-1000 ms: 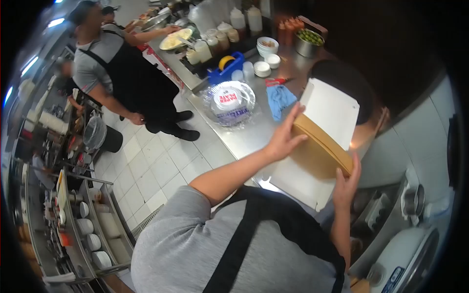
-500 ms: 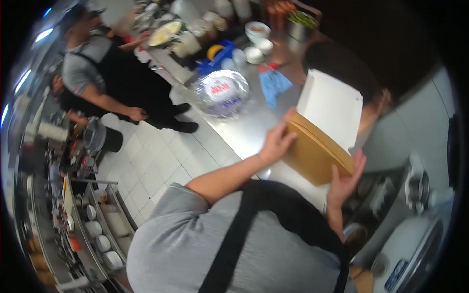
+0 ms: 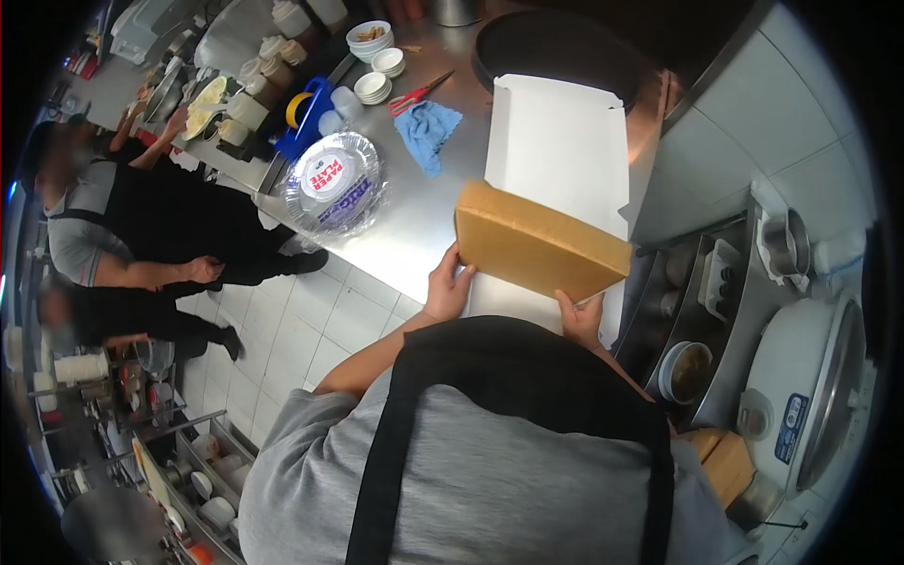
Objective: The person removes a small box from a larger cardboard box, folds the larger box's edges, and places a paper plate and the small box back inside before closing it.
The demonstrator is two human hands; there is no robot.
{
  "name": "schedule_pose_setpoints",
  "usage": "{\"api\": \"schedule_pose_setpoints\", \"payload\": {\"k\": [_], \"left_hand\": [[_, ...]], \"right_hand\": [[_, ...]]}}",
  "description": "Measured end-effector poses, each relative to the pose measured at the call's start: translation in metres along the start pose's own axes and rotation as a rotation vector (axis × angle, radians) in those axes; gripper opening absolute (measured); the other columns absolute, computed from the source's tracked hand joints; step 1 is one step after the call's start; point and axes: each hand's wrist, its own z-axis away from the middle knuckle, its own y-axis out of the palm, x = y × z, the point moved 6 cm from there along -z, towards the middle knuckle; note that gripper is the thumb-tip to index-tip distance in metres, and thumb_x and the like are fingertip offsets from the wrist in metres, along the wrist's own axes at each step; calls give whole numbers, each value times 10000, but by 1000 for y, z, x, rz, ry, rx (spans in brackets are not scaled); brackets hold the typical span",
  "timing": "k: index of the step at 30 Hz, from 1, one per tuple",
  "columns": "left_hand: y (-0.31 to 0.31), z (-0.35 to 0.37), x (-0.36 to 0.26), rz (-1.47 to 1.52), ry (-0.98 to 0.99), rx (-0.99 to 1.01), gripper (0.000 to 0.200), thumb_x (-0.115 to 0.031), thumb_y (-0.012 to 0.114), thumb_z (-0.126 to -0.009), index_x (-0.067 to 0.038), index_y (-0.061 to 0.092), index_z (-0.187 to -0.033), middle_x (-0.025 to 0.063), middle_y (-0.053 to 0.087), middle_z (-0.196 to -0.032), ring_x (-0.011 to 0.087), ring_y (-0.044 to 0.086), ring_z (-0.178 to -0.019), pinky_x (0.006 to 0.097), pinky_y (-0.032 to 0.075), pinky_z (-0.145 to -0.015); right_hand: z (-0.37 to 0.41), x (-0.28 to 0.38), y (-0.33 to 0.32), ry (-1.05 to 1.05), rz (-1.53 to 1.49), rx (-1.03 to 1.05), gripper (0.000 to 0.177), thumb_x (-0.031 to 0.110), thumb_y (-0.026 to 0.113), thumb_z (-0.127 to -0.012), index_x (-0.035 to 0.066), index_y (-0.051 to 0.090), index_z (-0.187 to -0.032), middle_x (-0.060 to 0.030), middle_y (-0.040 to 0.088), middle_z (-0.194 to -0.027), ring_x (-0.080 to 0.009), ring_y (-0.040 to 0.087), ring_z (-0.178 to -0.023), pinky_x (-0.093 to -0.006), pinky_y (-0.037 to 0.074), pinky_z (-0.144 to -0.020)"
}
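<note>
A brown cardboard box [image 3: 541,242] is tilted up in front of me, its long narrow side uppermost. My left hand [image 3: 446,289] grips its lower left corner, the thumb on the near face. At the lower right edge, my right hand [image 3: 581,318] is closed on the same box with the thumb against it. White cardboard [image 3: 557,141] with raised edges and small notches lies beyond the box. More white board shows below the brown face, partly covered by it and my hands.
Left on the steel counter [image 3: 400,226] are wrapped paper plates [image 3: 336,184], a blue cloth [image 3: 428,132], red-handled scissors [image 3: 414,97] and a blue tape dispenser [image 3: 306,121]. A round black pan [image 3: 565,52] sits behind. Two people stand left; a rice cooker [image 3: 796,395] is right.
The brown box now stands more squarely before me, with both hands lower on it. My view has turned, and the scissors and a second person at left show more clearly.
</note>
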Motion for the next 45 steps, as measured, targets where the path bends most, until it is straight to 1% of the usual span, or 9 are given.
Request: {"api": "schedule_pose_setpoints", "payload": {"k": [4,5,8,11,17,21,34,40,45], "left_hand": [[-18,-27,16,269,-359,325,532,-326,503,-992,-51,386,-1433,107,490,-1398,207,489,-1267,371,383,-1063],[-17,-23,-12,911,-542,233,545,-380,480,-991,-62,395,-1425,117,484,-1405,239,470,-1298,427,376,-1083],[-19,-49,-81,1065,-648,550,551,-239,557,-958,-73,347,-1439,129,500,-1374,243,524,-1251,406,455,-1031],[-24,-77,-92,722,-402,506,678,-92,633,-891,-75,286,-1473,154,488,-1385,266,532,-1244,389,476,-1014],[-28,-76,-107,732,-293,397,697,-30,631,-867,-68,281,-1469,159,490,-1374,275,540,-1231,388,486,-999],[7,-52,-109,628,-367,427,692,-78,641,-883,-42,260,-1459,166,490,-1366,275,541,-1208,381,479,-989],[-24,55,-54,263,-456,530,691,-461,438,-1004,0,242,-1480,127,396,-1461,242,382,-1334,360,292,-1110],[39,11,-28,451,-311,888,854,-743,206,-918,-126,256,-1506,120,325,-1531,266,327,-1395,479,263,-1114],[98,31,-46,-631,582,1061,819,-415,704,-814,-156,318,-1488,152,259,-1557,367,132,-1466,550,127,-1153]], "right_hand": [[-39,50,-21,-162,-6,-67,452,54,699,-814,3,506,-1220,-150,614,-1136,-299,601,-1092,-382,434,-988],[-52,66,-27,-419,124,-32,409,40,700,-798,30,545,-1176,-138,606,-1153,-307,593,-1110,-416,424,-1009],[-81,89,-45,-849,406,53,261,-5,618,-833,111,659,-1063,-139,545,-1265,-338,533,-1201,-493,359,-1084],[-116,99,-54,-659,491,-102,398,44,563,-906,150,577,-1289,-144,485,-1347,-325,480,-1266,-500,344,-1081],[-133,57,-56,631,-619,-32,696,116,606,-925,127,229,-1510,-141,392,-1433,-271,431,-1290,-411,352,-1068],[-111,88,-5,260,-419,-92,722,158,698,-873,38,303,-1465,-172,475,-1357,-259,511,-1203,-412,438,-973],[31,64,-5,467,-712,190,501,91,709,-855,-34,489,-1287,-116,601,-1201,-172,568,-1094,-328,463,-941],[75,76,-88,373,-747,-439,610,107,708,-855,-12,382,-1356,-106,582,-1196,-174,564,-1087,-343,463,-947],[180,130,-242,136,-251,-1264,821,43,681,-839,63,170,-1482,-161,429,-1371,-228,489,-1199,-358,436,-993]]}}
